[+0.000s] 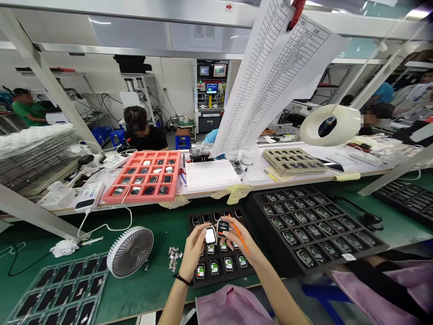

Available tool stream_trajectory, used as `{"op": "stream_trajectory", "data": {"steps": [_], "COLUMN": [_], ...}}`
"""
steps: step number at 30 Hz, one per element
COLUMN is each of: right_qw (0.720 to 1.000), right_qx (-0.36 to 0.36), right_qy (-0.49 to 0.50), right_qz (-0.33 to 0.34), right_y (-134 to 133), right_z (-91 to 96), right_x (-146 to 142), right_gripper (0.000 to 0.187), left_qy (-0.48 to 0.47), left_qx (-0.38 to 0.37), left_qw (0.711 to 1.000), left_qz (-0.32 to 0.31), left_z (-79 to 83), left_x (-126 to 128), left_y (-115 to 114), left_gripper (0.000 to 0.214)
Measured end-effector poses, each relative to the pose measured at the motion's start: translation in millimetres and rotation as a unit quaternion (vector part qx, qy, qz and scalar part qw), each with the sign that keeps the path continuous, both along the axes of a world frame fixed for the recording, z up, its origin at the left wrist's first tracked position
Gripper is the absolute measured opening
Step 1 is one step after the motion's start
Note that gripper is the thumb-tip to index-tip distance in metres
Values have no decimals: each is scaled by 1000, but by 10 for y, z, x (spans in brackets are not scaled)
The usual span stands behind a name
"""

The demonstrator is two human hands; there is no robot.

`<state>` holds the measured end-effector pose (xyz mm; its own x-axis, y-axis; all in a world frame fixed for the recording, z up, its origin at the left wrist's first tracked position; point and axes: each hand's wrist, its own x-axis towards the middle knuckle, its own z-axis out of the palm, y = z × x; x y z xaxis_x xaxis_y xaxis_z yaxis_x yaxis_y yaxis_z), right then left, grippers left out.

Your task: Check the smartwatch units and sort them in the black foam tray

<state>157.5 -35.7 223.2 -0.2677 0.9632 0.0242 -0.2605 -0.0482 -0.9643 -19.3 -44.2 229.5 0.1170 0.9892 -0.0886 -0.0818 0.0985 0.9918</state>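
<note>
My left hand [193, 255] is closed on a smartwatch body [210, 235] whose screen glows white. Close beside it, my right hand [244, 246] holds a second smartwatch body [223, 227] with dark screen and some lit text and an orange bar. A thin orange stick [239, 237] also runs through the right hand, lying along the fingers toward the wrist. Both watches are held above a black foam tray [221, 276], their screens turned toward me. In that tray sit several watches [214, 267], many with white and green screens; the hands cover part of it.
To the right stands a larger black tray [270, 243] of watches. At left are a small fan [130, 252], silvery scraps [174, 258] and a clear plastic tray [103, 289]. A pink tray [110, 194] sits on the shelf. Paper sheets [267, 58] and a tape roll [309, 128] hang overhead.
</note>
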Motion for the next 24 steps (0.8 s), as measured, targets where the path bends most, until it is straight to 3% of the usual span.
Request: {"op": "stream_trajectory", "data": {"steps": [9,17,24], "right_qw": [998,998,999], "right_qx": [-14,-13,-15], "right_qy": [-14,-20,-19], "right_qz": [-51,-63,-44], "right_y": [18,-29,-36], "right_z": [-89,-6,-23], "right_x": [31,69,132], "right_gripper": [35,29,38], "left_qy": [14,26,-1], "left_qx": [5,13,33], "left_qw": [1000,1000,999], "left_qz": [3,-10,-30], "left_z": [-7,-43,-89], "left_x": [48,90,139], "left_y": [-16,-11,-9], "left_gripper": [46,46,54]}}
